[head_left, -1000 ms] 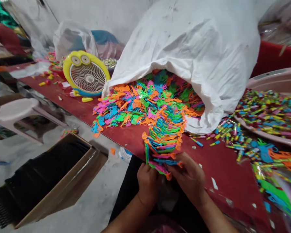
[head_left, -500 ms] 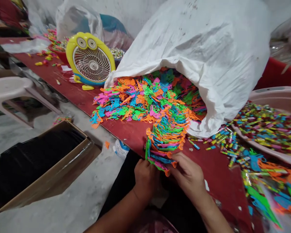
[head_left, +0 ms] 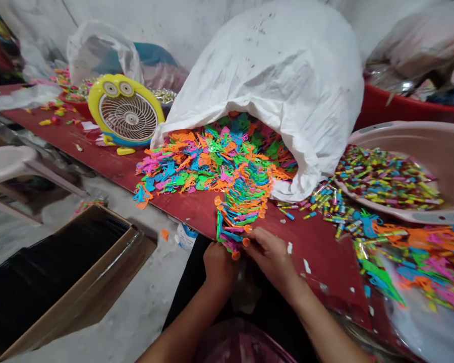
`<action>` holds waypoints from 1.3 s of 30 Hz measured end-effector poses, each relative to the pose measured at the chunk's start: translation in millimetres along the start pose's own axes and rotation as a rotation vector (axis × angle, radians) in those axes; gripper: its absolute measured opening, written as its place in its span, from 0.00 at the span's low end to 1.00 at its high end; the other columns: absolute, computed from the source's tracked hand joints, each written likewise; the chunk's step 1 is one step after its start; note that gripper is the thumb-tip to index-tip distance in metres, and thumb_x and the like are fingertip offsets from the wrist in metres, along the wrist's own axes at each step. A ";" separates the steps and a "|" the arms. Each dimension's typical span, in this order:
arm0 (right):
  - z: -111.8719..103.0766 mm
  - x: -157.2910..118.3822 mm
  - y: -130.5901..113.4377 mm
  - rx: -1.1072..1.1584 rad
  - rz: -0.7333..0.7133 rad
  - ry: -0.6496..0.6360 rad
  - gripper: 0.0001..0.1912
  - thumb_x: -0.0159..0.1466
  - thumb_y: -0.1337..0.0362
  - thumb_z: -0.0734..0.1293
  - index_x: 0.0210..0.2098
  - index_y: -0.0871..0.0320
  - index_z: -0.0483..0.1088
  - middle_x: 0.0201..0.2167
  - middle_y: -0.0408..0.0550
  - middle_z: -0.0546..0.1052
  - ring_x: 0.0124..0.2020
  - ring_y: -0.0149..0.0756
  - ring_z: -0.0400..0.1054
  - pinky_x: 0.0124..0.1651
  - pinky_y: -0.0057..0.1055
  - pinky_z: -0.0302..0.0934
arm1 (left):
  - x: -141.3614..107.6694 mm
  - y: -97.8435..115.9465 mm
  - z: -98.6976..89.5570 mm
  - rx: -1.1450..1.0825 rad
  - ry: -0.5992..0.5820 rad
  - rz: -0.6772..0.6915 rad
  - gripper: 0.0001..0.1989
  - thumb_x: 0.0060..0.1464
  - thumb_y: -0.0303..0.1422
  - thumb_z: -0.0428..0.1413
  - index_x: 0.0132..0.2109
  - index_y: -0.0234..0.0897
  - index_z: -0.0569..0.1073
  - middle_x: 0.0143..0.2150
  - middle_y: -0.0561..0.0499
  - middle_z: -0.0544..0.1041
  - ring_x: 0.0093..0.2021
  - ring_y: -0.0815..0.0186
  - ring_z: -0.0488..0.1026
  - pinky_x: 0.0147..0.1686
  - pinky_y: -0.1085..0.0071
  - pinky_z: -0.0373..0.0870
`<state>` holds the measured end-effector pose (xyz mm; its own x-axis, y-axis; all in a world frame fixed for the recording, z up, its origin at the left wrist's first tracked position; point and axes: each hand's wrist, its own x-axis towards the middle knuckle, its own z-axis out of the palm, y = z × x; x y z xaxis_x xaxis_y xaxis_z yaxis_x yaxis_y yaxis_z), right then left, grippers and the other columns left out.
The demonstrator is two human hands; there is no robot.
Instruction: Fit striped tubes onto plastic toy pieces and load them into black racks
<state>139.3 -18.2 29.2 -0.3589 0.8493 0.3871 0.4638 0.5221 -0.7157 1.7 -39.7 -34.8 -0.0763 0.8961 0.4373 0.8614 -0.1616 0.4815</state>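
A row of stacked plastic toy pieces (head_left: 245, 201) in orange, green, blue and pink lies on the red table, its near end at the table edge. My left hand (head_left: 220, 263) is closed at the near end of that row, on a few pieces (head_left: 229, 237) sticking up from it; its fingertips are partly hidden. From the other side, the fingers of my right hand (head_left: 270, 257) are bent together at the round orange tips of the same pieces. Just beyond, a loose heap of like pieces (head_left: 196, 166) spills from a white sack (head_left: 280, 65).
A yellow fan (head_left: 126, 108) stands left of the heap. To the right, a pink basin (head_left: 446, 151) holds small wrapped tubes, with more tubes and plastic pieces spread before it. A cardboard box (head_left: 71, 292) of black items and a plastic stool (head_left: 11, 164) stand on the floor at left.
My view has swung to the right, so the sack, fan and heap sit further left and more of the basin shows. Both hands stay at the near end of the row.
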 end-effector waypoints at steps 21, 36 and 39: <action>12.2 -13.3 40.8 0.198 0.208 0.173 0.09 0.60 0.74 0.64 0.36 0.58 0.75 0.26 0.42 0.72 0.28 0.31 0.66 0.32 0.26 0.59 | -0.3 2.6 -7.9 -0.416 -0.080 -0.294 0.12 0.53 0.41 0.61 0.33 0.37 0.80 0.27 0.48 0.79 0.32 0.61 0.77 0.39 0.67 0.74; 17.2 -6.3 28.5 0.077 0.029 0.264 0.09 0.66 0.68 0.65 0.44 0.58 0.76 0.34 0.47 0.76 0.34 0.32 0.70 0.38 0.26 0.62 | 4.9 9.7 2.5 -0.231 -0.021 -0.221 0.14 0.57 0.40 0.55 0.36 0.33 0.79 0.30 0.44 0.81 0.34 0.59 0.79 0.39 0.65 0.74; 16.8 -4.4 26.7 0.040 -0.021 0.284 0.08 0.67 0.66 0.65 0.43 0.58 0.76 0.33 0.46 0.76 0.33 0.32 0.70 0.36 0.26 0.61 | 8.9 10.7 -5.1 -0.037 -0.084 -0.210 0.17 0.59 0.41 0.52 0.32 0.33 0.79 0.28 0.43 0.80 0.32 0.58 0.78 0.36 0.65 0.72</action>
<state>139.7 -9.3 -1.4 -0.1246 0.8289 0.5454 0.4242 0.5414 -0.7259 7.7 -35.6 -22.0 -0.2081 0.9427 0.2607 0.8120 0.0179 0.5834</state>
